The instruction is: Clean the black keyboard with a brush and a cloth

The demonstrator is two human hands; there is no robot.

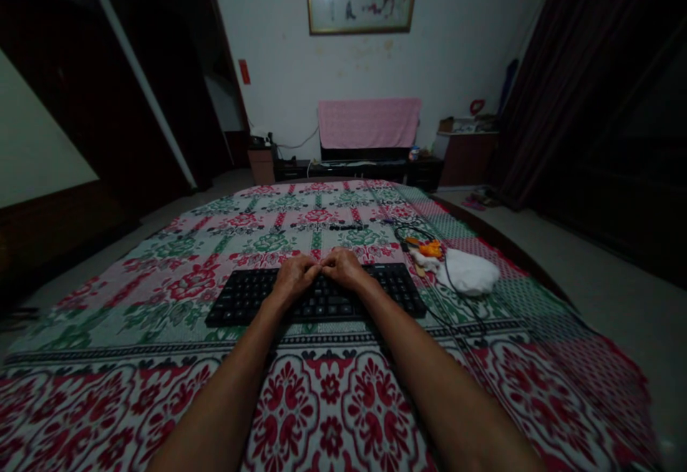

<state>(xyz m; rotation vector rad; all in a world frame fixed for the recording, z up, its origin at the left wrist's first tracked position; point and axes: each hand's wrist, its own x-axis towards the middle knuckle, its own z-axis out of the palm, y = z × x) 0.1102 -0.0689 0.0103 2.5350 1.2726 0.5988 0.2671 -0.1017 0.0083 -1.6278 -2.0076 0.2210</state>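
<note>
Curling over black keyboard (327, 309), center of frame: left hand (295, 276), right hand (344, 269), thumbs close together; cannot tell whether either pinches anything; white bundle (471, 272) right of center.

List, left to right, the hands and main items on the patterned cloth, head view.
Bare left hand, bare right hand, crumpled bright-orange item, white bundle. The long black keyboard extends past both hands, so it is left out.
</note>
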